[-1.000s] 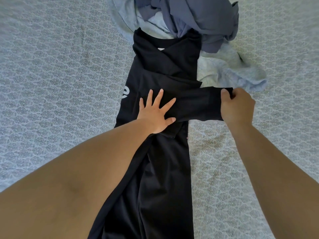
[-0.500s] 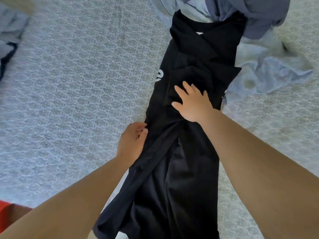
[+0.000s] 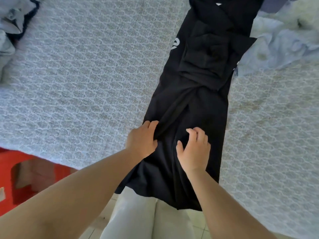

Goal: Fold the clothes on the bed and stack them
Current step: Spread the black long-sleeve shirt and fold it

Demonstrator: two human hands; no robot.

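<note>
Left hand (image 3: 141, 141) and right hand (image 3: 195, 150) reach forward side by side, fingers curled.
</note>
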